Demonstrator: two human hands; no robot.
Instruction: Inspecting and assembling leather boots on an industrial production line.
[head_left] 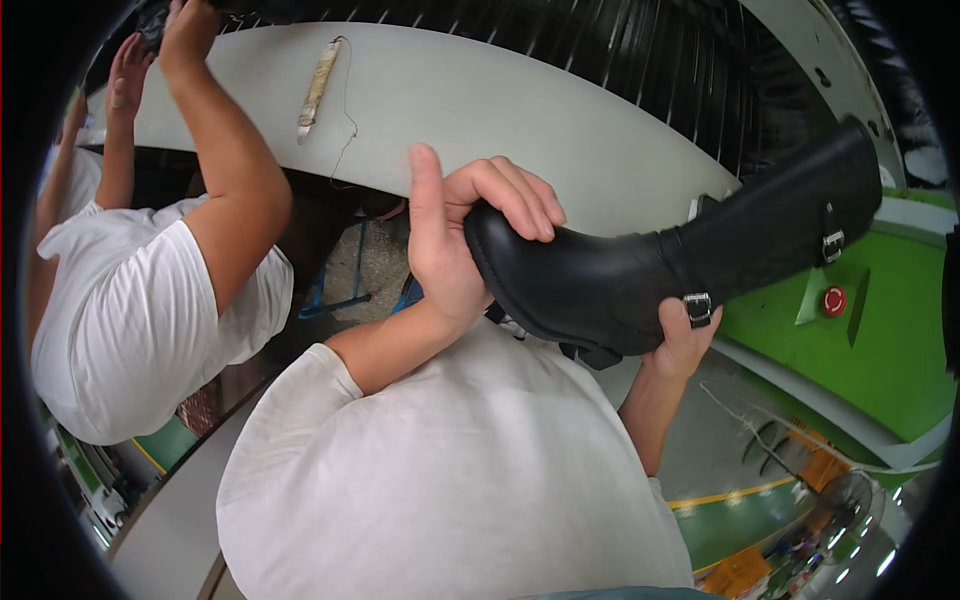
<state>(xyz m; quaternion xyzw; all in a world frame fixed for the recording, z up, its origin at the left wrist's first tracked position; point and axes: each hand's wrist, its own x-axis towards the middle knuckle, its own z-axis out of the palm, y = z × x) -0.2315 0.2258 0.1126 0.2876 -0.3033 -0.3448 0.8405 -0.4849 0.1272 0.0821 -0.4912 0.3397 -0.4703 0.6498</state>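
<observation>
A tall black boot with two silver buckles lies sideways in front of my chest, its toe to the left and its shaft rising to the right. My left hand is wrapped over the toe, fingers on top and thumb pointing up. Around the heel and ankle, near the lower buckle, my right hand grips from below; most of its fingers are hidden behind the boot. The upper buckle sits near the shaft's open end.
A pale curved work surface runs ahead, with a tape-wrapped tool and thin cord on it. Dark bars lie beyond. At the left a co-worker in a white shirt reaches forward. A green machine panel with a red button stands right.
</observation>
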